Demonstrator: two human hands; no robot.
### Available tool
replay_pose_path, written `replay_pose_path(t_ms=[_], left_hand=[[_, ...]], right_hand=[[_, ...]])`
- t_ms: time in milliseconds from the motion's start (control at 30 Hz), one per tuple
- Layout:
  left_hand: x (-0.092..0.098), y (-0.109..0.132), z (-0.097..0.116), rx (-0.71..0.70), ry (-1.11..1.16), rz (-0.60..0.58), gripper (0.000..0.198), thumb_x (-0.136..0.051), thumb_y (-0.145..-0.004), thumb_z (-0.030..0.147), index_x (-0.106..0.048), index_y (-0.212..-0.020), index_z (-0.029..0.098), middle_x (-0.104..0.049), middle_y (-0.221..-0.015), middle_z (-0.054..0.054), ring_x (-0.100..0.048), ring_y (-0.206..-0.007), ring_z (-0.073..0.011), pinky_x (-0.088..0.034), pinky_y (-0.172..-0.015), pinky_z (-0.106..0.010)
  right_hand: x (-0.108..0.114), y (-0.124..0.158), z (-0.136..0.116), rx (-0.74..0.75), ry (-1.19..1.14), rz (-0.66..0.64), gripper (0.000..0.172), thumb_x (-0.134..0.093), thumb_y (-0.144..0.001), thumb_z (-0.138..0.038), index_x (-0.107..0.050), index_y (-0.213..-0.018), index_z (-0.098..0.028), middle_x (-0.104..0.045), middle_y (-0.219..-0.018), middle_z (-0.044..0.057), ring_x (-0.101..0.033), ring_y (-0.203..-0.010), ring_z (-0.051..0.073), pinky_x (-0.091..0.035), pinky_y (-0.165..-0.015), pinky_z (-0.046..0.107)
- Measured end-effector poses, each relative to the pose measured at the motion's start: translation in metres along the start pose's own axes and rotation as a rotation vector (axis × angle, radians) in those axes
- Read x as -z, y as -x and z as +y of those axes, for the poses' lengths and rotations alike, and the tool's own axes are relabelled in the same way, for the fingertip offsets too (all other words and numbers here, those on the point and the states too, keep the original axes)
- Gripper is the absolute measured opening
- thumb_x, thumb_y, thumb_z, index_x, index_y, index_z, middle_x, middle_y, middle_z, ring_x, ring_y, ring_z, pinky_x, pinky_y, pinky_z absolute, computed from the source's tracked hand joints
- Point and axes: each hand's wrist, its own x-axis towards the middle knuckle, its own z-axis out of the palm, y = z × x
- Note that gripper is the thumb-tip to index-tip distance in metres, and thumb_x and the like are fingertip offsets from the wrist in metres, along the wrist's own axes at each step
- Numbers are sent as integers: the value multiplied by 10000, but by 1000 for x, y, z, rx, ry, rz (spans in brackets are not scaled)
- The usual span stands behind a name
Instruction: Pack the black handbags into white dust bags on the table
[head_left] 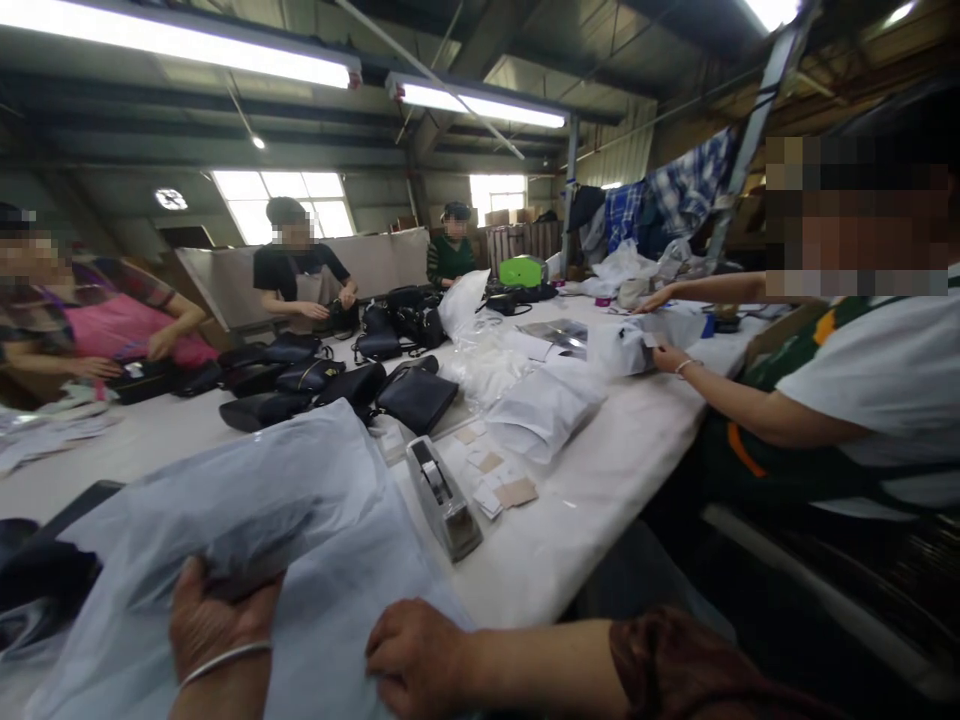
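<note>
White translucent bag (330, 580), one, on the table (547, 530) before the wearer; dark item (262, 535) showing through. Left hand (223, 620): fingers tucked into the folds, grip hidden. Right hand (416, 650): curled on the bag (pinching or resting, cannot tell). Step, apparently: bagging; next seemingly calls for seating contents, smoothing folds. Beyond: tape dispenser (446, 505), black handbag (417, 398).

Two bright windows (241, 200) in far wall (382, 192); tube lights (180, 42) overhead; white table (592, 460) below.
</note>
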Motion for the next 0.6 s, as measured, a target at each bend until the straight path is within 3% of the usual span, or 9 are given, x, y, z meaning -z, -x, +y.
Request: replay_pose_path(t_ms=[133, 267, 467, 600], left_hand=[[-31, 11, -2, 111, 83, -64, 190, -563, -925, 353, -695, -1025, 260, -752, -977, -4, -658, -1113, -268, -360, -1141, -651], [-64, 25, -17, 181, 154, -94, 180, -577, -917, 324, -703, -1027, 258, -756, -946, 4, -679, -1045, -248, -404, -1120, -618], [-114, 63, -62, 314, 176, -164, 185, -577, -928, 332, -714, -1023, 251, -764, -953, 1, -696, -1015, -230, -444, -1106, -559], [-139, 85, -95, 390, 164, -211, 172, -581, -930, 323, -723, -999, 256, -771, -951, -8, -709, -1019, -243, -502, -1056, -529]], right_hand=[[18, -5, -13, -243, -272, 59, 355, -703, -745, -293, -761, -1077, -182, -746, -1178, 115, -688, -1110, 269, -512, -1015, 356], [59, -26, -26, -556, -695, 297, 498, -755, -775, -464, -708, -1216, -238, -705, -1229, 90, -668, -1079, 264, -537, -919, 389], [124, -65, -14, -655, -1405, 716, 589, -852, -663, -573, -648, -1097, -232, -690, -1167, 46, -629, -993, 181, -483, -783, 295], [163, -62, -4, -604, -1574, 947, 549, -872, -640, -521, -653, -1046, -224, -717, -1163, 58, -642, -1031, 221, -497, -719, 299]])
